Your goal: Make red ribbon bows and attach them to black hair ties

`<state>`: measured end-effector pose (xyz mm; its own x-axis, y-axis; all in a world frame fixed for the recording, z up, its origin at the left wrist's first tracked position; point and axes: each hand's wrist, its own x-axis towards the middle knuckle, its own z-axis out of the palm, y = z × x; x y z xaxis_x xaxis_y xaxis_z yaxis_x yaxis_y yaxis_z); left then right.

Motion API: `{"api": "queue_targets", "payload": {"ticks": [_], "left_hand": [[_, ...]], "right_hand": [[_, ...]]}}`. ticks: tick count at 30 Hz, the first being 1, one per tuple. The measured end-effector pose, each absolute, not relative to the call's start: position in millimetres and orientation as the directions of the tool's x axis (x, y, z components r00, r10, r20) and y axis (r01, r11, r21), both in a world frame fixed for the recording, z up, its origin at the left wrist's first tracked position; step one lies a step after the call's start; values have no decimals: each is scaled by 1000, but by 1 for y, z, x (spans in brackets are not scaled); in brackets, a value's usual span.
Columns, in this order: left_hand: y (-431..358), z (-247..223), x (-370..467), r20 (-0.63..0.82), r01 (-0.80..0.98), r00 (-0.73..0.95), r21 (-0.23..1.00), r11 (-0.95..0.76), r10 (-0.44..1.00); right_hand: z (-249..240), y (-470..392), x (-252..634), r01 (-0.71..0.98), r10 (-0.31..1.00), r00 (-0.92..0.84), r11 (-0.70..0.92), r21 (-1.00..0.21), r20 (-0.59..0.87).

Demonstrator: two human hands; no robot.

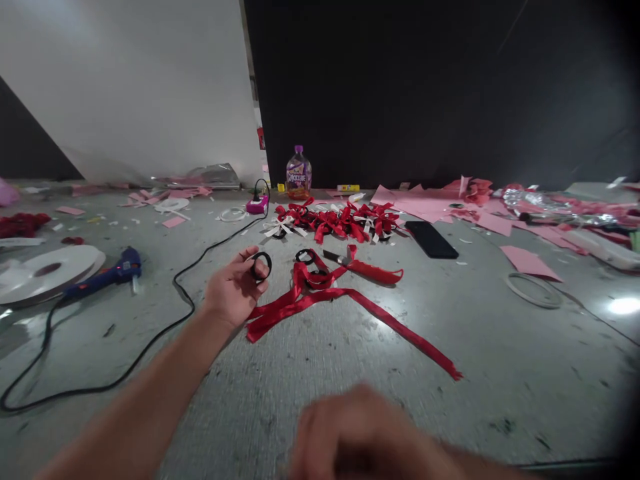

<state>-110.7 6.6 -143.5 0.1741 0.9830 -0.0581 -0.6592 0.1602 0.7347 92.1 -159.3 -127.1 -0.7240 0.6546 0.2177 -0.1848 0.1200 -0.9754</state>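
Observation:
My left hand [234, 287] is closed on a black hair tie [261, 265], held upright between thumb and fingers above the floor. Just right of that hand lie loose lengths of red ribbon [300, 305], one stretching toward the lower right. Another black hair tie [303, 256] rests by the ribbon's upper end. Beside it is a knife [370, 269] with an orange-red handle. Low in the frame, my right hand [360, 433] is curled and smeared by motion; whether its fingers hold anything is hidden.
Red ribbon bows [340, 221] lie in a pile ahead, near a bottle [299, 175]. A phone [431, 240] and pink paper [530, 261] are at right. On the left are a blue glue gun [107, 275], its black cord [193, 293] and a white spool [75, 263].

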Motion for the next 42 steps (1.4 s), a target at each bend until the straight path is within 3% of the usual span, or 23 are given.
{"api": "queue_targets", "payload": {"ticks": [2,4,6,8,12,15,18,21,27,36,42], "left_hand": [[4,-143,-106,-44,-611,140,782,121,989],[2,-144,-101,-10,-542,98,838,61,995],[-1,-147,-96,34,-440,48,898,-9,998],[-2,-151,-92,77,-305,-2,950,-74,997],[-5,-156,-89,209,20,-22,978,-209,978],[-4,-156,-90,308,223,49,924,-311,950],[-3,-156,-93,367,370,100,849,-377,925],[-2,-155,-96,381,452,106,804,-386,919],[-4,-150,-98,383,463,86,802,-377,920],[-3,-152,-97,186,341,26,922,-183,982],[-3,-156,-95,201,236,72,948,-213,977]], "right_hand": [[-122,-132,121,-63,807,-542,241,-969,236],[-125,-98,157,364,906,-160,422,-830,391],[-134,-68,195,594,819,127,390,-704,560],[-146,-48,224,711,735,236,315,-629,636],[-163,-40,246,729,751,240,279,-625,615],[-164,-45,241,777,772,108,328,-538,626],[-161,-49,239,841,756,18,343,-419,655],[-158,-49,242,871,737,24,317,-376,675],[-161,-43,245,889,652,11,341,-305,758],[-169,-36,250,801,748,132,306,-514,651],[-169,-37,251,835,755,92,297,-463,650]]}}
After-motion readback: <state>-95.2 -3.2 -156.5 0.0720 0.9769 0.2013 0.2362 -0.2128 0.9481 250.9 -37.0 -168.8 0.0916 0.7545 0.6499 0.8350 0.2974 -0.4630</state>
